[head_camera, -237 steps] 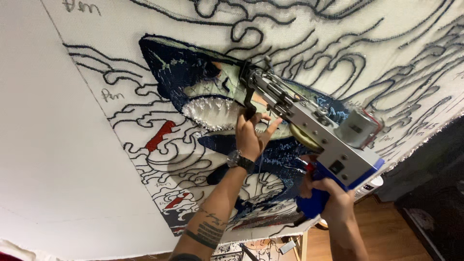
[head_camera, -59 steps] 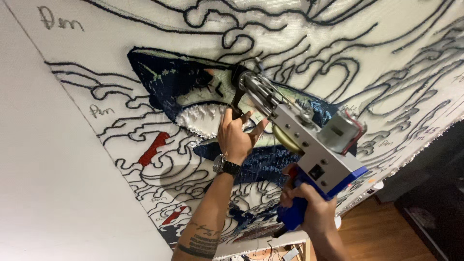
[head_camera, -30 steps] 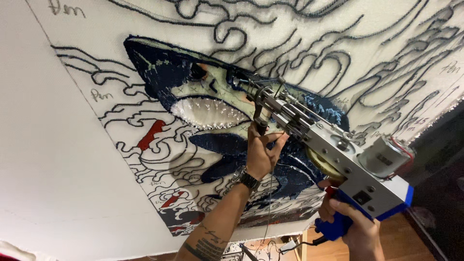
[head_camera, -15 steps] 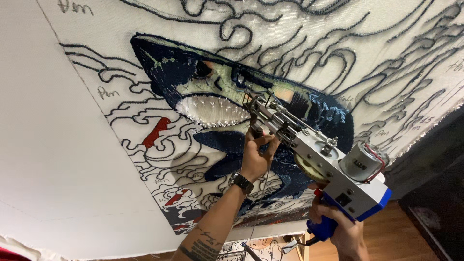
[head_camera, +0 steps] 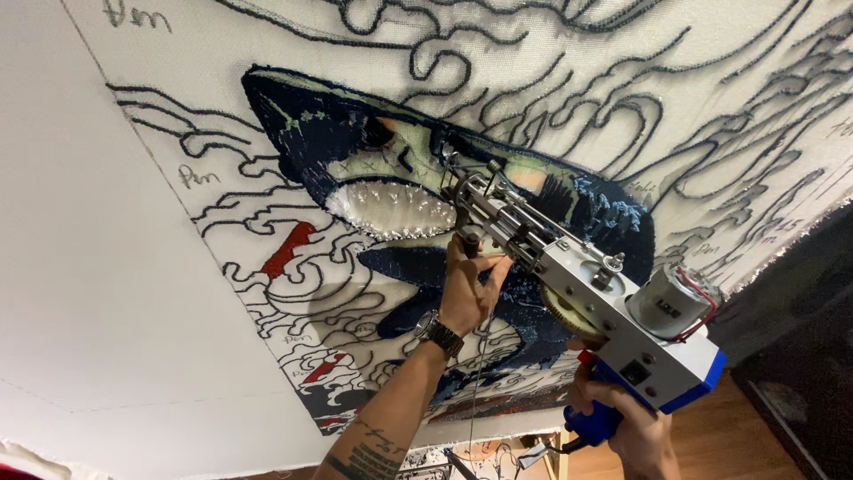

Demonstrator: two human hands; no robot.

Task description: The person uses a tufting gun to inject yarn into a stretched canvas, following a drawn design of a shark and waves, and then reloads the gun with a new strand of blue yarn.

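Observation:
A grey and blue tufting gun [head_camera: 613, 324] points its metal tip at the stretched white cloth [head_camera: 133, 267], near the pale jaw of a dark blue shark [head_camera: 400, 178] worked in yarn. My left hand [head_camera: 469, 284], a watch on its wrist, grips the gun's front handle under the barrel. Low at the right, my right hand [head_camera: 626, 427] is closed around the blue rear grip. A small motor sits at the back of the gun.
Black outlined wave shapes and small red patches [head_camera: 289, 249] cover the cloth around the shark. A dark panel [head_camera: 800, 356] and wooden floor [head_camera: 711, 444] lie at the lower right. Cords and small items [head_camera: 498, 458] sit below the cloth's bottom edge.
The gun's tip has stayed by the shark's jaw while the view shifted slightly; earlier it worked a little further right along the body. Both hands keep their grips.

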